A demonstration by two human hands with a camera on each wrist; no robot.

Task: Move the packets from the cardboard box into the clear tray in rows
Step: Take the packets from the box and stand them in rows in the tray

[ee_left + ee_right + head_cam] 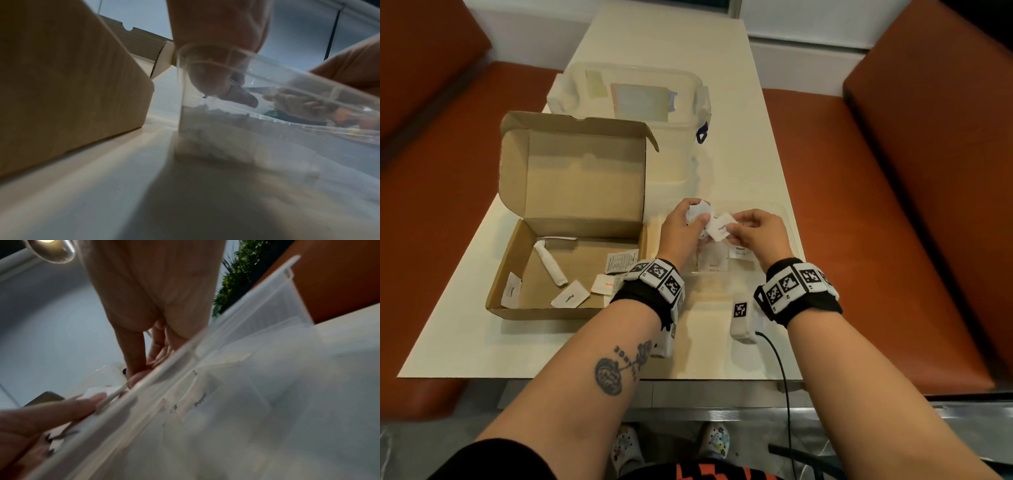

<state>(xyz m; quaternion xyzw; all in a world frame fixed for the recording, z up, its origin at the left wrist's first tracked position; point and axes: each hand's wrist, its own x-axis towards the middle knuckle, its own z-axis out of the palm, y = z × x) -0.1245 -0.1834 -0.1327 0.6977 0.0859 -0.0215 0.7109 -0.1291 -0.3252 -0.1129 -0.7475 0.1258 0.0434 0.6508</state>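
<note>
The open cardboard box [571, 219] [72, 81] sits on the left with several white packets on its floor, among them a pepper packet [570, 297] and a salt packet [604, 284]. To its right stands the clear tray [786, 210] [226, 129] [226, 340], holding a pepper packet [741, 251] and a salt packet [712, 266] near its front. Over the tray, my left hand [685, 226] grips a small bunch of packets [698, 209]. My right hand [753, 229] pinches one white packet [719, 229] beside that bunch.
A large clear lidded storage bin [633, 96] stands behind the box and tray. A rolled white wrapper [550, 262] and a printed sachet [621, 260] also lie in the box. Orange bench seats [876, 222] flank the table [482, 342].
</note>
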